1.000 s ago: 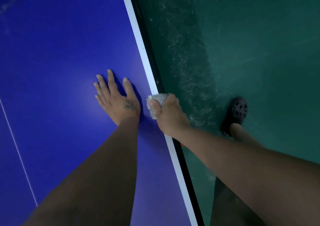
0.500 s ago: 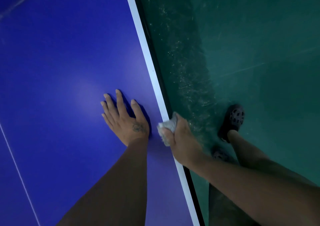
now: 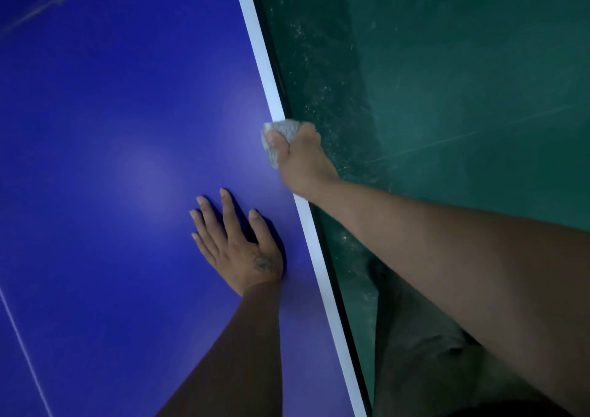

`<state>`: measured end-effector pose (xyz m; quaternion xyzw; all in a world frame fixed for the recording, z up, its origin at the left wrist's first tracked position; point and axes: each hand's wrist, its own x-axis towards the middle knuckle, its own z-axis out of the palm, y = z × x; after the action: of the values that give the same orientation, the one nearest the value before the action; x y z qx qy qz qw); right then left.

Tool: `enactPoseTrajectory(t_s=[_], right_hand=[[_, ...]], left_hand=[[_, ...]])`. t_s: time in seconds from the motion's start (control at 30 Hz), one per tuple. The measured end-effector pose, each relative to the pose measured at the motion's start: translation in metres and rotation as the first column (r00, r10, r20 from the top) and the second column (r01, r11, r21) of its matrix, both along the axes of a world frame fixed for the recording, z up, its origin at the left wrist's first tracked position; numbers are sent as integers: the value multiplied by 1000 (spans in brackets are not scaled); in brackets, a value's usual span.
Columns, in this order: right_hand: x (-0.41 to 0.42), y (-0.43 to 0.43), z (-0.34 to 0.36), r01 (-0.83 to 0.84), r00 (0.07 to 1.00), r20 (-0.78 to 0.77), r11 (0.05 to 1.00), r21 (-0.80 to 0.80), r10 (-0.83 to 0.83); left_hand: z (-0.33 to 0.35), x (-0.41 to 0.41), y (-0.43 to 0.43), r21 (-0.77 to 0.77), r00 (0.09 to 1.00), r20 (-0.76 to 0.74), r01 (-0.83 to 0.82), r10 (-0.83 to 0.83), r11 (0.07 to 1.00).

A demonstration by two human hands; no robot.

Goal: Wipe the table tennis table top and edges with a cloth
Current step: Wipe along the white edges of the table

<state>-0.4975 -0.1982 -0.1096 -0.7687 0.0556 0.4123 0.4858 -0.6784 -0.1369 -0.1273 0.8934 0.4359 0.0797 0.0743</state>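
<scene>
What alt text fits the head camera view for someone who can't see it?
Seen from above, a right hand grips a crumpled grey cloth against the white-lined edge of a blue table tennis table. The left hand rests flat, fingers spread, on the blue top, and a dusty green floor lies beyond the edge.

Dim, soft glare, wide-angle distortion

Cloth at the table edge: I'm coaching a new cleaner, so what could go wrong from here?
The cloth, bunched small in the grip of the right hand over the white edge, could slip and drop onto the dusty floor. The left hand, flat on the blue top, may leave smudges there.
</scene>
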Motion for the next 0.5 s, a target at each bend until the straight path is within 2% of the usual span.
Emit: enactPoseTrajectory(t_s=[0.07,0.2,0.33,0.4,0.43,0.5], right_hand=[[8,3,-1,-5,1000,-18,1000,6,5],[-34,-23,1,63,998,-29,982,177,-59],[-88,-52,6,-13,996,-92,1000,10,14],[-88,-45,8,6,989,-148,999,-40,-12],[-79,-38,9,29,986,-163,998,-54,-37],[-43,-20,12,77,980,-185,997,21,-72]], left_hand=[[-1,0,1,7,1000,4,3,-3,1000],[-1,-1,1,-5,1000,6,1,-1,1000],[0,-1,1,-16,1000,5,11,-11,1000],[0,-1,2,-20,1000,-6,14,-14,1000],[0,-2,2,-23,1000,-11,15,-16,1000],[0,-2,2,-18,1000,-11,19,-19,1000]])
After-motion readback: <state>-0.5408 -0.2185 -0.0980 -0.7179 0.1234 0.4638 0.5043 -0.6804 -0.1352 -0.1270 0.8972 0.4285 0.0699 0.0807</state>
